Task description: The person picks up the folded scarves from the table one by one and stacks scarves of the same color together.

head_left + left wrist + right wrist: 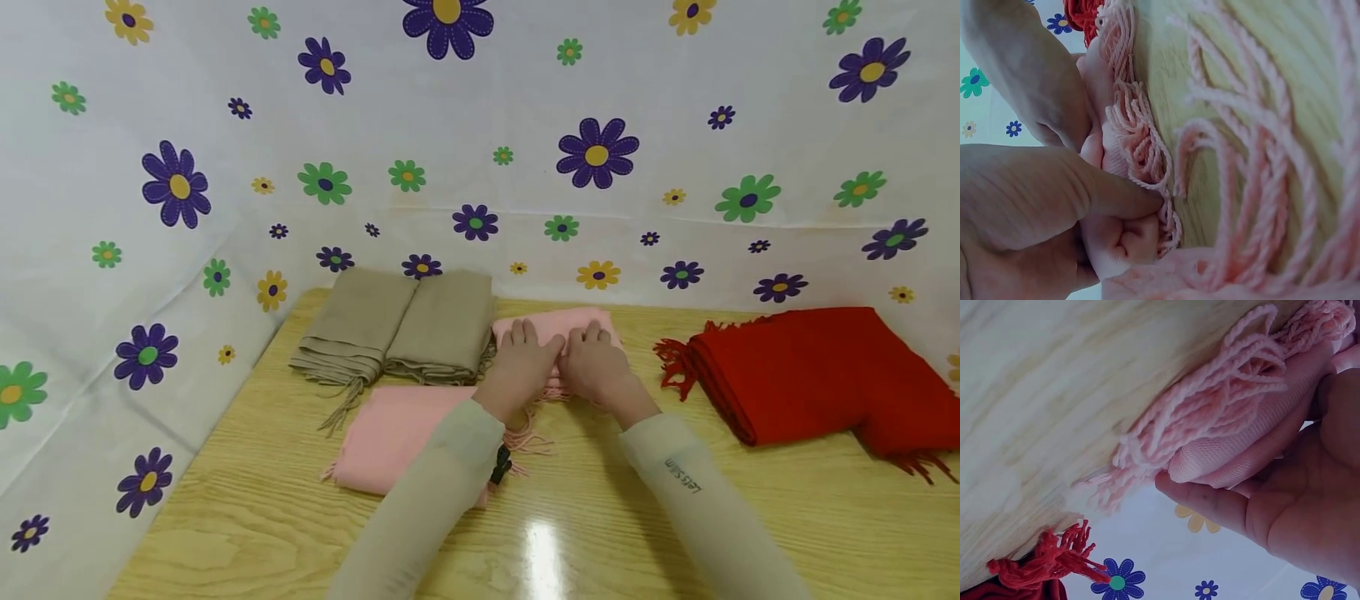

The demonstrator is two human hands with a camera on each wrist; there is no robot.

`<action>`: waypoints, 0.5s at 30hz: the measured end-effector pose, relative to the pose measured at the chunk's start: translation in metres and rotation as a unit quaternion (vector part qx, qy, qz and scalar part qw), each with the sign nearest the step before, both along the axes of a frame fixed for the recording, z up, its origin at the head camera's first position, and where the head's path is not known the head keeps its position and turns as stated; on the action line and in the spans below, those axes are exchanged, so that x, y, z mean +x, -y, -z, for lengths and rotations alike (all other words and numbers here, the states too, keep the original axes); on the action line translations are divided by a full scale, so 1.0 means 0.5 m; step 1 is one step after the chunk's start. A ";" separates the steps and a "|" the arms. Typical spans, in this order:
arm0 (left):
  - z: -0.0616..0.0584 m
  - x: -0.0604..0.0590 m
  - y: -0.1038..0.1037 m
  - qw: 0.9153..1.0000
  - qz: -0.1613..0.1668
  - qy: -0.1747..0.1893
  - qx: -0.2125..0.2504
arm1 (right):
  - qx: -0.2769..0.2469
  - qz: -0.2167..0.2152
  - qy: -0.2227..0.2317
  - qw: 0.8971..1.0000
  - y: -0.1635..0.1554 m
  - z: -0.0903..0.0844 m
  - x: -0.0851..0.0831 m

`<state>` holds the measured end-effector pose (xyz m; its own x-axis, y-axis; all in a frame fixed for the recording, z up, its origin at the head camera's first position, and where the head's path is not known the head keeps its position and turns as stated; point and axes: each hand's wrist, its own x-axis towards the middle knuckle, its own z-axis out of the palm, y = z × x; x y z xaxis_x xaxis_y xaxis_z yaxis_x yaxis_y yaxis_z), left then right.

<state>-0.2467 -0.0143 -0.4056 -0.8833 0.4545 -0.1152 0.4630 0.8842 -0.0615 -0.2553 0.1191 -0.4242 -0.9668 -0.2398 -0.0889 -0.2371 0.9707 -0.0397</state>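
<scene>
A folded pink scarf [557,323] lies at the back middle of the wooden table [285,533]. Both hands are on it side by side. My left hand [523,360] has its fingers on top, and its thumb [1097,195] is tucked under the fringed edge [1141,140], pinching the fold. My right hand [597,360] lies right beside it, thumb [1210,503] under the same scarf [1241,450], whose fringe [1210,400] hangs toward the tabletop.
A second folded pink scarf [393,433] lies near my left forearm. Two folded beige scarves [356,325] [444,325] sit at the back left. A folded red scarf [810,371] with fringe fills the right side. A flowered sheet [480,125] backs the table.
</scene>
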 end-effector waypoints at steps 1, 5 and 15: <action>-0.004 0.000 0.000 1.000 -0.002 0.005 0.002 | 0.005 0.002 -0.003 1.000 0.003 0.000 0.000; -0.007 -0.008 0.000 0.999 -0.010 0.037 0.010 | 0.036 0.000 -0.011 0.999 0.008 0.001 0.001; -0.002 -0.025 0.010 0.997 -0.019 0.062 0.048 | 0.196 -0.076 -0.035 0.977 0.019 0.003 0.011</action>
<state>-0.2594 -0.0193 -0.4044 -0.8819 0.4350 -0.1816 0.4278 0.9004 0.0791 -0.2496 0.1095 -0.4256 -0.9295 -0.3422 -0.1377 -0.3689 0.8616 0.3486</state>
